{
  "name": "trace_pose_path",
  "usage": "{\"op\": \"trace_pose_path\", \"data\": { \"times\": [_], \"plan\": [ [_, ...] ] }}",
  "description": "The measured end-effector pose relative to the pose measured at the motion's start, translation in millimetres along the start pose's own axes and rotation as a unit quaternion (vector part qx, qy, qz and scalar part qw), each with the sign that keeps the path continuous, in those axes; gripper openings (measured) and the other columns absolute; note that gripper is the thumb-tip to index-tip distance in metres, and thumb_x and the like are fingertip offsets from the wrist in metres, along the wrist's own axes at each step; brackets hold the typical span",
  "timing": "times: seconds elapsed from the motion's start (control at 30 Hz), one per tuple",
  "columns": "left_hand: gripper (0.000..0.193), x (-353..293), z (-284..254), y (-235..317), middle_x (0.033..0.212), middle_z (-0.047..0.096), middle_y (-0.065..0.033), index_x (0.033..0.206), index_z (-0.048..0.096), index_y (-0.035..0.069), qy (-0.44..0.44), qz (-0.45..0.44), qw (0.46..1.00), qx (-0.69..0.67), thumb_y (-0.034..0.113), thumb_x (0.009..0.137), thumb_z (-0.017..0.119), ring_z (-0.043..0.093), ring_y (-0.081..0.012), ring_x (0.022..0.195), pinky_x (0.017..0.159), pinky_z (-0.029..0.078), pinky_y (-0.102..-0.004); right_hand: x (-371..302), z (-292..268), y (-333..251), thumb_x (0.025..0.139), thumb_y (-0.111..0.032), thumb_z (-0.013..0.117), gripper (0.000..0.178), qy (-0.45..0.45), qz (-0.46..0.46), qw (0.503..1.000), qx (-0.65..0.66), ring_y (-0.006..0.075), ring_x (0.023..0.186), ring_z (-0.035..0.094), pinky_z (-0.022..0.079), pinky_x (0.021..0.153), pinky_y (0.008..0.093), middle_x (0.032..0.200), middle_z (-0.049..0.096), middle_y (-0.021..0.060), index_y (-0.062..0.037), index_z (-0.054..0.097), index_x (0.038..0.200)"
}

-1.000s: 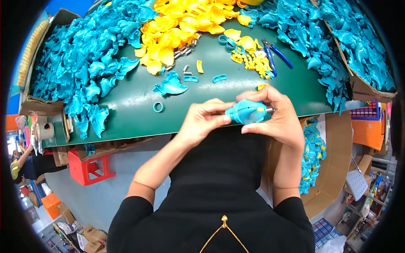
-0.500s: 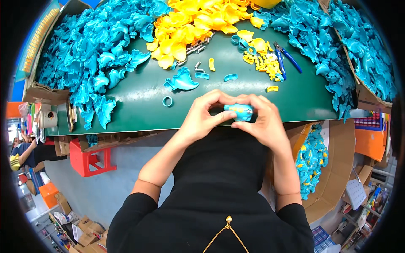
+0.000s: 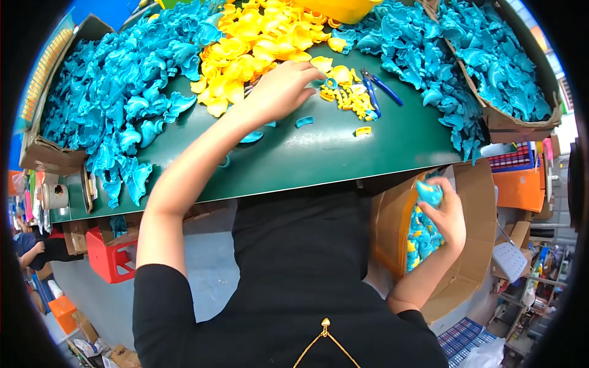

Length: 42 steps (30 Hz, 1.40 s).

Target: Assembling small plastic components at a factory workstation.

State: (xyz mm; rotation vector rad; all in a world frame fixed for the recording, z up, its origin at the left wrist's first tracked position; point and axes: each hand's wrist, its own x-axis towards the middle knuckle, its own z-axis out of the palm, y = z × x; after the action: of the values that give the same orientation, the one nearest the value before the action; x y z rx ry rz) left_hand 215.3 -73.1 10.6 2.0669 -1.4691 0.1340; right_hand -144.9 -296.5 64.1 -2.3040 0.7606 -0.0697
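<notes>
Piece [image 3: 429, 194], teal, in right hand [image 3: 451, 214] over carton [image 3: 389, 224].

Right hand [image 3: 451, 219] partly hides its blue piece [image 3: 429, 194]; left forearm [image 3: 205, 153] overlaps a blue shell [image 3: 252, 137]; top edge crops yellow tub [image 3: 347, 10].

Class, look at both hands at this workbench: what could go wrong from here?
The right hand holds a blue toy at the filled box; it might slip and knock against the toys inside.
The left hand, close to a blue ring and small yellow bits, could scatter them.
The right-hand blue pile reaches the table's front edge, so pieces may fall.
</notes>
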Motion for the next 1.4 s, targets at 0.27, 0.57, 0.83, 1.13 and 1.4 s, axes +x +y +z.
{"op": "trace_pose_path", "data": {
  "times": [0.27, 0.57, 0.83, 1.13, 1.4],
  "plan": [
    [0.009, 36.5, 4.8, -20.0, 0.106, 0.063, -0.0071, 0.091, 0.07, 0.006, 0.034, 0.056, 0.997, 0.048, 0.012, 0.084, 0.072, 0.055, -0.0297, 0.106, 0.092, 0.049, -0.039, 10.6, 1.9, 40.0, 0.078, -0.016, 0.08, 0.031, 0.15, -0.014, 0.974, -0.17, 0.0299, 0.091, 0.07, 0.053, 0.081, 0.0398, 0.098, 0.071, 0.0149, -0.0016, 0.068, 0.102],
    [0.02, -2.7, -6.8, -14.2, 0.103, 0.069, -0.0086, 0.1, 0.067, 0.003, -0.094, -0.148, 0.977, -0.12, 0.002, 0.081, 0.074, 0.066, -0.0231, 0.097, 0.088, 0.053, -0.036, 188.3, 127.8, -107.9, 0.086, -0.025, 0.074, 0.019, 0.182, -0.278, 0.939, -0.093, 0.0277, 0.083, 0.064, 0.05, 0.074, 0.0389, 0.081, 0.065, 0.0089, -0.0056, 0.072, 0.09],
    [0.027, 24.2, -0.3, -34.6, 0.109, 0.067, -0.0111, 0.111, 0.068, 0.006, -0.023, 0.032, 0.999, 0.013, -0.001, 0.086, 0.062, 0.063, -0.0279, 0.105, 0.093, 0.051, -0.0394, 192.3, 146.4, -120.0, 0.081, -0.021, 0.077, 0.014, 0.226, -0.278, 0.927, -0.113, 0.0277, 0.095, 0.059, 0.05, 0.08, 0.0397, 0.095, 0.064, 0.0077, -0.0076, 0.073, 0.082],
    [0.019, 24.9, -3.9, -34.8, 0.106, 0.069, -0.0128, 0.106, 0.068, 0.005, -0.045, -0.024, 0.998, -0.037, 0.006, 0.087, 0.067, 0.065, -0.0301, 0.101, 0.091, 0.051, -0.0397, 163.2, 148.0, -112.6, 0.084, -0.016, 0.075, 0.013, 0.111, -0.307, 0.945, -0.02, 0.0326, 0.092, 0.063, 0.05, 0.082, 0.0416, 0.091, 0.066, 0.0115, -0.0039, 0.072, 0.087],
    [0.019, -2.4, 10.6, -10.5, 0.099, 0.06, -0.0124, 0.099, 0.066, 0.005, -0.045, 0.005, 0.998, 0.041, 0.008, 0.082, 0.073, 0.063, -0.0337, 0.096, 0.083, 0.052, -0.0432, 234.7, 155.4, -125.3, 0.085, -0.013, 0.071, 0.017, 0.119, -0.372, 0.911, -0.137, 0.029, 0.096, 0.061, 0.051, 0.083, 0.041, 0.097, 0.066, 0.0076, -0.0099, 0.074, 0.101]
  ]
}}
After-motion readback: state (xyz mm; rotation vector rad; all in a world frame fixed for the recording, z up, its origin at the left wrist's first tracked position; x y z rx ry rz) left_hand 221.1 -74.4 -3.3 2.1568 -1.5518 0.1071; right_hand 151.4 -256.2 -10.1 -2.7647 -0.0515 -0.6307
